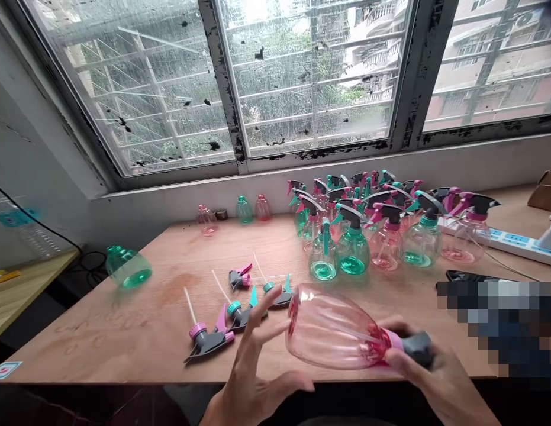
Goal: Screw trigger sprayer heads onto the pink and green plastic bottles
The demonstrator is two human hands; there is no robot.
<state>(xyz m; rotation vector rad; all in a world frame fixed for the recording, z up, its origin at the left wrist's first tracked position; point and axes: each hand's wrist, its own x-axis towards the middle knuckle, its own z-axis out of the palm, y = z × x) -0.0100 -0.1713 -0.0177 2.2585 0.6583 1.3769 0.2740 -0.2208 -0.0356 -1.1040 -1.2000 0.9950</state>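
Note:
A pink transparent spray bottle (332,328) lies sideways in the air above the table's front edge. My right hand (435,367) grips it around the pink collar and dark grey spray head, which the fingers partly hide. Near the bottle's base is my left hand (261,361), its fingers spread apart and thumb stretched out, holding nothing. Beyond the left hand lie several loose spray heads with thin tubes, among them a pink-collared one (206,340) and a green-collared one (239,310).
Assembled green and pink spray bottles (353,248) crowd the back right. A headless green bottle (128,269) stands at the left edge; small headless ones, including a green one (244,210), stand by the wall. On the right are a power strip (524,244) and a dark object (474,277).

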